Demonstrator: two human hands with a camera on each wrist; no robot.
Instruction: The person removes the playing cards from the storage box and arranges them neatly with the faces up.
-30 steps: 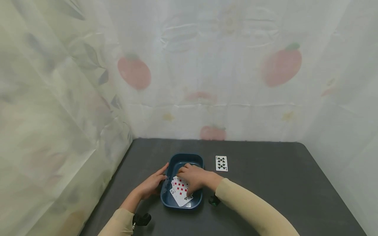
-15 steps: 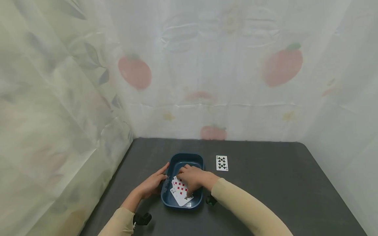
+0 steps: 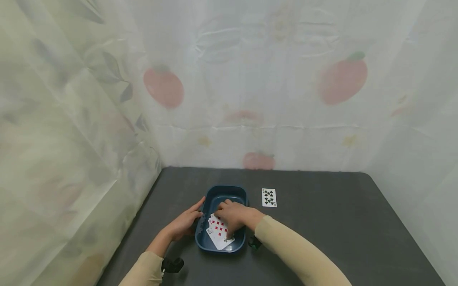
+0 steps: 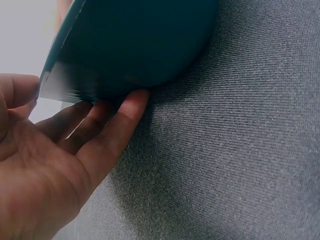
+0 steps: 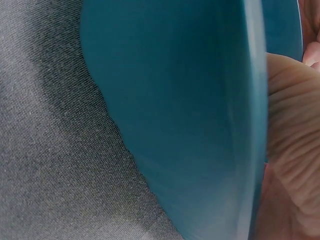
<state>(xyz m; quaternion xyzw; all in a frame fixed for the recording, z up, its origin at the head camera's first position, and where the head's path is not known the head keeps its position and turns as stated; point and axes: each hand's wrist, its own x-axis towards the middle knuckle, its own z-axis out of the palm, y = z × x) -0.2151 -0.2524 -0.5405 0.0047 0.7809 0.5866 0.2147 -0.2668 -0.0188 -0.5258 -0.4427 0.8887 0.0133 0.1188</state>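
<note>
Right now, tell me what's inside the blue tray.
Inside the blue tray lie overlapping playing cards, one showing red diamonds. The right hand is over them, covering part of their faces; how many lie there cannot be told.

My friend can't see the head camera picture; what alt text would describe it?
A person's right hand is inside a blue tray, partly covering overlapping playing cards, while the left hand touches the tray's left side. Another card, showing clubs, lies face up on the dark table to the tray's right.
</note>
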